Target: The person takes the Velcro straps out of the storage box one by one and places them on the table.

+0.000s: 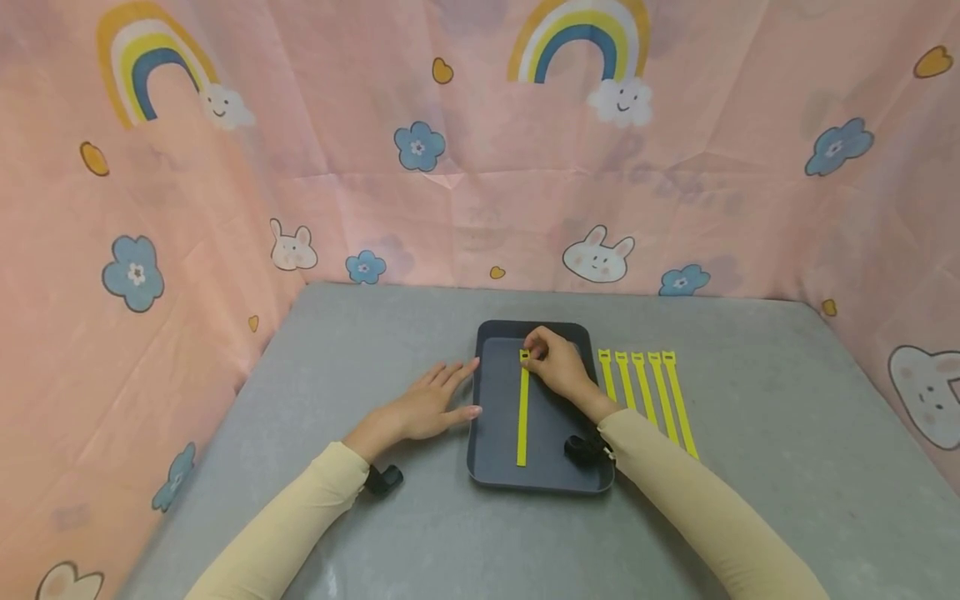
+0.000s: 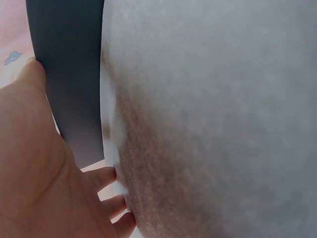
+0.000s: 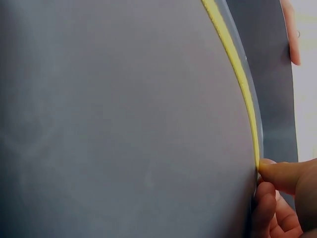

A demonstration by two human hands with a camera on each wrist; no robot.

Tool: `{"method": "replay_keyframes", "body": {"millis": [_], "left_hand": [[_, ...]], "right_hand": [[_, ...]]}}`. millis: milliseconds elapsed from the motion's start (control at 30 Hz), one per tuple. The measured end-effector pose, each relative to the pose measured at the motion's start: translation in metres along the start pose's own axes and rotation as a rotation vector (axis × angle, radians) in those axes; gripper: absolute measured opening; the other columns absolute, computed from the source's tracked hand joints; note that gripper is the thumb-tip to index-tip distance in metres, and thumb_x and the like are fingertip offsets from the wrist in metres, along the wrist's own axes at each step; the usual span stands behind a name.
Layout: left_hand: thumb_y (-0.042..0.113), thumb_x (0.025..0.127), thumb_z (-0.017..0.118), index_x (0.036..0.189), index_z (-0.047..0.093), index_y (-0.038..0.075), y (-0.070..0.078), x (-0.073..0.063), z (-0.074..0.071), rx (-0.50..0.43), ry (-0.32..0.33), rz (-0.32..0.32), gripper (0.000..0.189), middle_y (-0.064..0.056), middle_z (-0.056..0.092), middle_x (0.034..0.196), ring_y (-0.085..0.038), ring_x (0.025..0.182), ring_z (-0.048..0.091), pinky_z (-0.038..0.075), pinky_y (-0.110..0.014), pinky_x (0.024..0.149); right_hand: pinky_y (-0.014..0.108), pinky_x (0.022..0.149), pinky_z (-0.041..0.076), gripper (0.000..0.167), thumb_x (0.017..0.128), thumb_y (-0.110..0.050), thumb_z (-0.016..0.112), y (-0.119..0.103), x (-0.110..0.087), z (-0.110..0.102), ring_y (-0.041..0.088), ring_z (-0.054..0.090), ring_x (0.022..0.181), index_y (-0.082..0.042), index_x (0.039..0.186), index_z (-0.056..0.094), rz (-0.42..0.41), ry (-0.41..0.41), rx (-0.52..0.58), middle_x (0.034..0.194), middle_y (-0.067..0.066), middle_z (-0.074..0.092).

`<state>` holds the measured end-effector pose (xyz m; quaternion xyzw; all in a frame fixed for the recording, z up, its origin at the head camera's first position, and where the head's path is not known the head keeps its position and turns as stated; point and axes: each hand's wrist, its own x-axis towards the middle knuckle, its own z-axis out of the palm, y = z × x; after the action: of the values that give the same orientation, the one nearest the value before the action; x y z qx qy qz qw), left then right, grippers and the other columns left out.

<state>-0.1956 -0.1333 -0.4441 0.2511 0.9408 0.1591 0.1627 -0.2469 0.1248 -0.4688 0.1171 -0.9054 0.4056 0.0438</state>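
Observation:
A yellow hook-and-loop cable tie (image 1: 522, 421) lies lengthwise in a dark grey rectangular tray (image 1: 495, 433), its slotted head towards the far end. My right hand (image 1: 558, 364) pinches that head between thumb and fingers; the right wrist view shows the thumb (image 3: 280, 173) at the end of the yellow strip (image 3: 242, 84). Beside the tray's left wall is my left hand (image 1: 427, 406), fingers extended, with thumb and fingertips touching the rim. In the left wrist view, the thumb (image 2: 32, 74) rests against the dark tray wall (image 2: 69, 74).
Several more yellow ties (image 1: 643, 383) lie side by side on the grey table (image 1: 360, 333), right of the tray. My right forearm covers some of their lower ends. Pink printed cloth (image 1: 465, 208) hangs behind the table and along both sides.

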Motion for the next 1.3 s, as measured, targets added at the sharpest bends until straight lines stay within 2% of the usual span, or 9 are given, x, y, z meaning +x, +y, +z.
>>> {"method": "replay_keyframes", "body": {"millis": [233,500,767,900,1100,1200,1300], "left_hand": [[0.070,0.097,0.035,0.159,-0.004,0.035,-0.004,0.002,0.005,0.004,-0.023,-0.003,0.082,-0.010,0.012,0.168,-0.037,0.156,0.005,0.011,-0.054,0.126],[0.069,0.097,0.037,0.160,-0.001,0.034,-0.004,0.002,0.005,-0.001,-0.005,-0.003,0.082,-0.012,0.015,0.167,-0.038,0.156,0.008,0.013,-0.055,0.125],[0.068,0.097,0.037,0.160,-0.002,0.034,-0.004,0.003,0.006,0.002,-0.001,0.006,0.081,-0.013,0.016,0.167,-0.039,0.156,0.008,0.012,-0.055,0.125],[0.068,0.097,0.038,0.160,-0.001,0.034,-0.003,0.003,0.004,0.004,-0.004,-0.004,0.081,-0.011,0.016,0.167,-0.038,0.156,0.008,0.013,-0.054,0.126],[0.069,0.096,0.039,0.159,-0.003,0.036,-0.003,0.002,0.003,0.004,-0.011,-0.019,0.082,-0.010,0.015,0.168,-0.037,0.156,0.007,0.012,-0.054,0.125],[0.069,0.096,0.038,0.159,-0.003,0.036,-0.003,0.002,0.003,0.010,-0.004,-0.012,0.082,-0.009,0.015,0.168,-0.037,0.156,0.007,0.012,-0.054,0.126],[0.069,0.097,0.038,0.160,-0.002,0.036,-0.004,0.003,0.002,0.014,0.002,-0.004,0.082,-0.010,0.015,0.168,-0.037,0.156,0.007,0.012,-0.055,0.125]], "right_hand": [[0.029,0.062,0.046,0.016,0.090,-0.006,0.071,0.001,-0.001,0.002,0.014,0.057,0.064,-0.009,0.103,0.062,-0.004,-0.007,0.028,0.083,0.009,0.067],[0.029,0.056,0.051,0.018,0.091,-0.006,0.070,-0.001,0.000,0.002,0.015,0.056,0.054,-0.008,0.106,0.060,-0.005,-0.002,0.111,0.080,0.012,0.066],[0.029,0.056,0.051,0.017,0.092,-0.008,0.069,-0.008,-0.003,-0.004,0.018,0.056,0.056,-0.008,0.107,0.060,-0.086,0.018,0.147,0.084,0.013,0.064],[0.028,0.055,0.050,0.018,0.093,-0.009,0.069,-0.015,-0.004,-0.012,0.019,0.056,0.057,-0.007,0.109,0.061,-0.101,0.021,0.189,0.087,0.015,0.064],[0.024,0.056,0.047,0.022,0.094,-0.010,0.067,-0.032,-0.006,-0.029,0.012,0.050,0.055,-0.003,0.114,0.061,-0.100,0.010,0.273,0.090,0.019,0.062],[0.024,0.054,0.045,0.024,0.095,-0.007,0.066,-0.041,-0.007,-0.040,0.016,0.049,0.054,0.001,0.117,0.059,-0.107,0.010,0.323,0.090,0.020,0.060],[0.024,0.055,0.045,0.024,0.096,-0.007,0.064,-0.050,-0.009,-0.054,0.020,0.051,0.057,0.000,0.118,0.058,-0.110,0.000,0.344,0.090,0.015,0.059]]}}
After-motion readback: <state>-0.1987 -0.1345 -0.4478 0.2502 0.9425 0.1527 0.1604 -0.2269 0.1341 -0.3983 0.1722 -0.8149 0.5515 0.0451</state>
